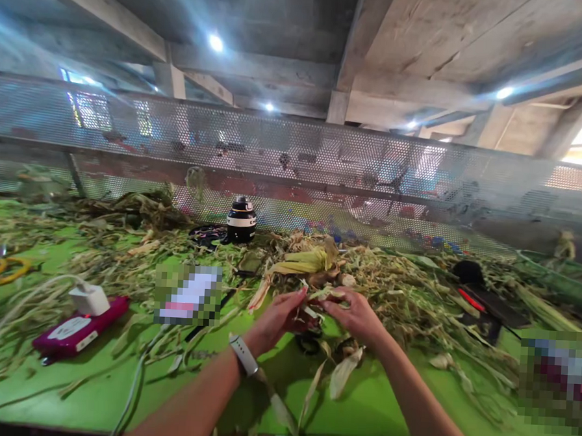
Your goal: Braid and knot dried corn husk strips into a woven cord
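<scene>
My left hand (282, 314), with a pale band at the wrist, is closed with its fingers pinched on a strip of dried corn husk (314, 310). Facing it, my right hand (353, 313) pinches the same pale husk bundle between thumb and fingers. Loose husk tails hang below, among them a broad pale husk leaf (345, 375). Just beyond my hands lies a yellow-green bundle of husks (305, 262). Under my fingers sits a dark, rounded item (308, 341), partly hidden, whose kind I cannot make out.
Husk scraps cover much of the green table (203, 405). Leftward are a magenta power strip (77, 330) with a white charger (89, 298), yellow-handled scissors (8, 271) and a blurred-out phone-like item (189, 295). A black bottle (241, 222) stands before a perforated metal screen (294, 159).
</scene>
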Motion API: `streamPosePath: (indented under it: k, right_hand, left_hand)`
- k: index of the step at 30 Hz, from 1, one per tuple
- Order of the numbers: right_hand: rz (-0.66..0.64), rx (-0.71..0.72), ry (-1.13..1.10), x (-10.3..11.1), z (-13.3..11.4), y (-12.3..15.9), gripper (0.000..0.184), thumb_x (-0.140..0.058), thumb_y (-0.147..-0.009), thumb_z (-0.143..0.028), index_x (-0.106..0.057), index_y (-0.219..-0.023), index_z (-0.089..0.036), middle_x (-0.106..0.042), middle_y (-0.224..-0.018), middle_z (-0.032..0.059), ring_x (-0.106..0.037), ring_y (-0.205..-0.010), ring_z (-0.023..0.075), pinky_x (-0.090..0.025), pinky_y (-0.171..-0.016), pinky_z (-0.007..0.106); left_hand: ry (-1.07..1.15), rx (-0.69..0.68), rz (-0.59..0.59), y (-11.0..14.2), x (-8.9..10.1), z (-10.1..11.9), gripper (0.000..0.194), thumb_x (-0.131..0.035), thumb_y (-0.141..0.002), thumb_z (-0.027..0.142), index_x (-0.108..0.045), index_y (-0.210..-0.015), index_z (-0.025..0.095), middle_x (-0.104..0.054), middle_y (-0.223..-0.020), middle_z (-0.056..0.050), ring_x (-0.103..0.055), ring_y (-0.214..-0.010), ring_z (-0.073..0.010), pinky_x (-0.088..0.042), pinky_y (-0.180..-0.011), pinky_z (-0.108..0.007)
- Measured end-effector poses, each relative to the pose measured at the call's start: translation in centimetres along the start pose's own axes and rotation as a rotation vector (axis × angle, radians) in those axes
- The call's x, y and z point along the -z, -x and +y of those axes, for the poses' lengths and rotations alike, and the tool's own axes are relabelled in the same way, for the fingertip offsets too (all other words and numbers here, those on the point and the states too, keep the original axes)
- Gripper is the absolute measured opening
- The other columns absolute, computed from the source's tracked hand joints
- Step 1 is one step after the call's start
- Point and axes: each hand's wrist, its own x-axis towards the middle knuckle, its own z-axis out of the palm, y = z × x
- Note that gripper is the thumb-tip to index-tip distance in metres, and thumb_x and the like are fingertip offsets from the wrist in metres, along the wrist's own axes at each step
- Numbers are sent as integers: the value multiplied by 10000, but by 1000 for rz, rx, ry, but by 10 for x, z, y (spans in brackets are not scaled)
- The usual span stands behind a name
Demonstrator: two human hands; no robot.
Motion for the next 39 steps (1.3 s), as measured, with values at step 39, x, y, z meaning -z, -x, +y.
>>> streamPosePath:
  k: [39]
  right_hand:
    - [123,0,12,-34,15,-4,412,-395,-857,-473,-415,-555,-193,-383,-527,-33,-377,-518,105,-304,-507,221]
  left_hand:
    - [-289,-222,128,-11,3,-13,419,-710,-636,536,-595,-672,135,-562,-566,23,-419,-520,-76,-290,-522,-222]
